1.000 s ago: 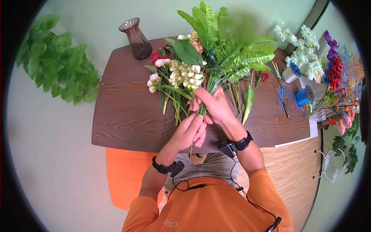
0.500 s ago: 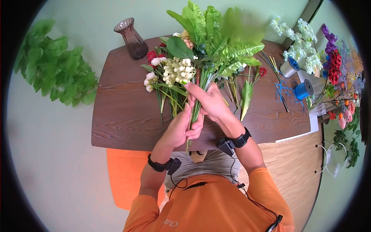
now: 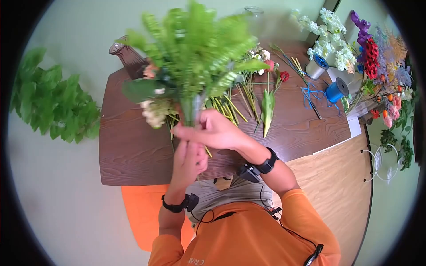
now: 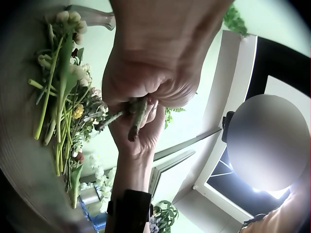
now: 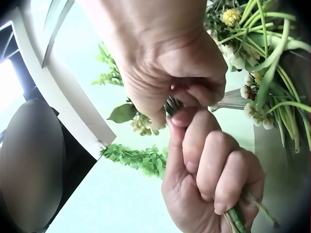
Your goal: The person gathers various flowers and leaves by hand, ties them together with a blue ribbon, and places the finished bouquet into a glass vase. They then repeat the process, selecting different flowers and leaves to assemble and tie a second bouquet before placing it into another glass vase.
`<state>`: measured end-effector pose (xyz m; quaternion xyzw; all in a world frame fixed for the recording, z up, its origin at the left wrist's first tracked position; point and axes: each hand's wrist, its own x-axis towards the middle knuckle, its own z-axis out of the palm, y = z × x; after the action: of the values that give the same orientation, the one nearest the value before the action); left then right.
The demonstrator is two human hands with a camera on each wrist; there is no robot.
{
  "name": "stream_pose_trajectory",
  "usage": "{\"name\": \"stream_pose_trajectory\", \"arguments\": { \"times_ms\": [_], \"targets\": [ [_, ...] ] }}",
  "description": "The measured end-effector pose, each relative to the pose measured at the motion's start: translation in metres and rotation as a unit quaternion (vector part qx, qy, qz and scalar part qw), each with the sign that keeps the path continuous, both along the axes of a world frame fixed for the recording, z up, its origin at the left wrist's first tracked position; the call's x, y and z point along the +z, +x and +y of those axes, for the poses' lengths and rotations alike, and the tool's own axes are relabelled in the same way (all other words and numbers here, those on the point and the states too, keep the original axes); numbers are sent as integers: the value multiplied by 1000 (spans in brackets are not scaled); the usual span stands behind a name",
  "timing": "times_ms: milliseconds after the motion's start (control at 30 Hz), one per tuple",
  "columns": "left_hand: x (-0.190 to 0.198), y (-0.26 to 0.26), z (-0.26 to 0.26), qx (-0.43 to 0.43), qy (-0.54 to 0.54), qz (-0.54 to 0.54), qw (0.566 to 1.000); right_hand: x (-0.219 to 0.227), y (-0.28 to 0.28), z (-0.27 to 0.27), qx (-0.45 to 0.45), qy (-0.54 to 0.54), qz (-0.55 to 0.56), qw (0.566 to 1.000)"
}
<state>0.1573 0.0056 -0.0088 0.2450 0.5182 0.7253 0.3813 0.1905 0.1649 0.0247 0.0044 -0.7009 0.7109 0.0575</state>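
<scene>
A bouquet of green fern (image 3: 191, 57) with a cream berry cluster (image 3: 154, 113) at its left side stands upright in both hands, its leaves blurred in the head view. The right hand (image 3: 215, 131) grips the stems just under the leaves. Below it the left hand (image 3: 188, 162) has its fingers curled round the lower stems. In the right wrist view the two hands touch, and stem ends (image 5: 236, 218) stick out below the left hand (image 5: 211, 179). The left wrist view shows cut stem ends (image 4: 138, 121) beyond the left palm.
Loose flower stems (image 3: 248, 99) lie on the brown table (image 3: 128, 155). A purple glass vase (image 3: 128, 57) stands at the back left. Blue ribbon spools (image 3: 336, 91) and white blossoms (image 3: 333, 42) are at the right, near more artificial flowers (image 3: 372, 60). Leafy greenery (image 3: 57, 104) hangs at the left.
Both hands have moved left with the bouquet, which now stands more upright and hides part of the vase. The left hand's fingers have closed further round the stems. The head view has shifted somewhat.
</scene>
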Motion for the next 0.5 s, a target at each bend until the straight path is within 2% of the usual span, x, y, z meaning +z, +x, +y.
{"name": "stream_pose_trajectory", "arguments": {
  "times_ms": [67, 133, 200, 267, 333, 400, 433, 500],
  "targets": [
    [-7, -11, -16, 15, 22, 9, 1000, 17, 28, 4, 20, 10, -28, 999],
    [3, -22, -34, 109, 57, 33, 992, 18, 54, 10, -55, 221, 34, 973],
    [8, -35, -57, 176, 60, 19, 982, 6, 76, 21, -197, 226, 10, 954],
    [8, -44, -82, 205, 65, 23, 976, -16, 93, 56, -332, 292, -47, 896],
    [8, -45, -95, 235, 68, 30, 969, -37, 108, 90, -425, 396, -86, 809],
    [9, -45, -103, 276, 66, 32, 959, -44, 115, 108, -422, 450, -155, 771],
    [8, -44, -105, 279, 65, 32, 958, -44, 114, 112, -412, 452, -204, 764],
    [7, -43, -108, 268, 81, 23, 960, -59, 113, 124, -400, 472, -216, 756]
  ]
}}
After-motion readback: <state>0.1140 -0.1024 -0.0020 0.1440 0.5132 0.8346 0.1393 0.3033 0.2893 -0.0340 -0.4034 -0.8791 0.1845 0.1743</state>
